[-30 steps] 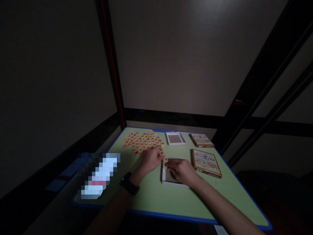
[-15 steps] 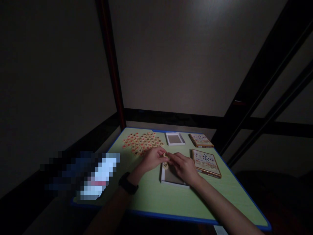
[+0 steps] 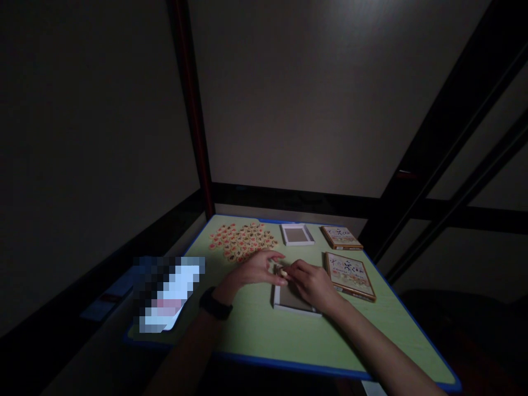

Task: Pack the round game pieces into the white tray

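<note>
Over the upper left corner of a shallow white-walled box tray [image 3: 295, 300], my right hand [image 3: 312, 284] pinches a round Chinese chess piece [image 3: 282, 273] between its fingertips. My left hand [image 3: 258, 269], with a dark band on the wrist, is at that same corner. Its thumb and fingers are spread apart around the piece, and the thumb lies close to the tray's left wall. Part of the tray's inside is hidden under my right hand. Left of the tray, many loose chess pieces [image 3: 244, 237] with red and black marks lie spread on the green table.
A second shallow white tray [image 3: 297, 235] stands at the back. Two printed chess boxes [image 3: 350, 275] [image 3: 341, 237] lie on the right. At the left edge is a bright, pixelated flat object [image 3: 175, 291]. The green table [image 3: 256, 341] has a blue rim, with walls behind and left.
My left fingers have opened away from the piece that both hands were touching. My right hand has brought it down to the tray's corner, where another piece showed before.
</note>
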